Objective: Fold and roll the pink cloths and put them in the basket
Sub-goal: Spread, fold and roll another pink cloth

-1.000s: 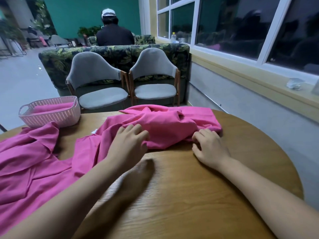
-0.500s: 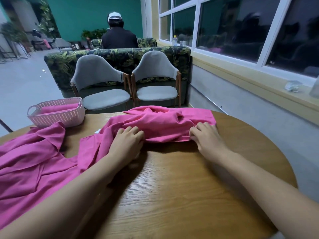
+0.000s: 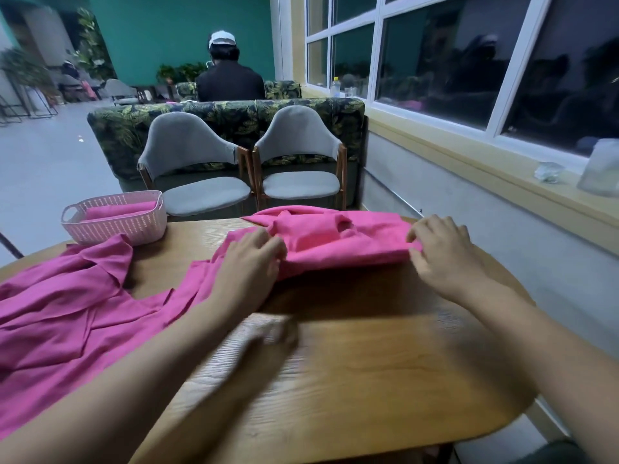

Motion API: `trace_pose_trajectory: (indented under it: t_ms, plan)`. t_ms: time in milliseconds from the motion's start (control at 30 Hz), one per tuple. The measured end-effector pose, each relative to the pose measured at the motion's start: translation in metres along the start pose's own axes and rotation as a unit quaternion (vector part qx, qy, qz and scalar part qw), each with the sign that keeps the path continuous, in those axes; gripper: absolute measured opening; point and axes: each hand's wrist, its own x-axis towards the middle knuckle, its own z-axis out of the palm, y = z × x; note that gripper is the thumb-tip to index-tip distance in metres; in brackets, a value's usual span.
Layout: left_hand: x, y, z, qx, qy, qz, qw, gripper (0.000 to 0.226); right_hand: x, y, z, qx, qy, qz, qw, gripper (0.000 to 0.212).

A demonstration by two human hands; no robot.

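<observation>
I see the left hand [image 3: 249, 262] and right hand [image 3: 442, 256] gripping the bunched pink cloth [image 3: 335, 242] at twelve o'clock, basket [image 3: 117, 226] at ten.

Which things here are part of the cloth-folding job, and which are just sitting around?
Job: bunched pink cloth gripped by the left hand and right hand; loose pink cloth spread at left; pink perforated plastic basket holding a rolled pink cloth.
Lying about: two grey padded chairs; leaf-print sofa; small clear bottle.
</observation>
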Motion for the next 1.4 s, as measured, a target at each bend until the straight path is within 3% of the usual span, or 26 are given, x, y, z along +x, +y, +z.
trace_pose_trajectory:
  t_ms: [100,233,367,600,767,833,933,1000,1100,1167,1233,1400]
  plan:
    - [-0.023,0.019,0.012,0.003,-0.039,0.084,0.996,0.015,-0.020,-0.030,0.013,0.001,-0.014,-0.072,0.997,0.016]
    - [-0.047,0.031,0.026,0.016,-0.122,0.088,0.988,0.018,-0.047,-0.072,0.042,0.033,-0.075,-0.157,0.984,0.011]
    - [-0.053,0.026,0.025,0.059,-0.146,0.078,0.984,0.033,-0.049,-0.090,0.066,0.024,-0.097,-0.115,0.988,0.021]
    - [-0.049,-0.004,0.013,0.144,-0.124,0.025,0.982,0.071,-0.032,-0.095,0.078,0.015,-0.096,-0.091,0.991,0.011]
    - [-0.046,-0.035,-0.001,0.189,-0.136,-0.022,0.972,0.088,-0.017,-0.094,0.038,0.126,-0.127,-0.088,0.980,0.009]
    - [-0.045,-0.047,-0.007,0.201,-0.154,-0.040,0.967,0.081,-0.007,-0.088,0.018,0.171,-0.123,-0.071,0.975,0.012]
    - [-0.041,-0.051,-0.018,0.166,-0.123,-0.042,0.977,0.034,0.007,-0.080,-0.006,0.218,-0.108,-0.070,0.967,0.014]
    - [-0.034,-0.046,-0.031,0.096,-0.105,-0.076,0.987,0.022,0.016,-0.076,-0.018,0.244,-0.082,-0.059,0.965,0.012]
    - [-0.020,-0.034,-0.060,-0.049,-0.087,-0.140,0.985,0.027,0.030,-0.069,-0.035,0.272,-0.041,-0.018,0.961,0.009]
    - [-0.010,-0.029,-0.075,-0.124,-0.042,-0.147,0.980,0.013,0.041,-0.063,-0.043,0.283,-0.007,0.012,0.959,0.010]
    - [-0.001,-0.027,-0.085,-0.164,-0.009,-0.154,0.974,0.017,0.052,-0.060,-0.042,0.269,0.033,0.033,0.962,0.011]
    - [0.003,-0.043,-0.067,-0.017,-0.034,-0.147,0.988,0.038,0.057,-0.068,-0.008,0.061,0.055,0.036,0.996,0.013]
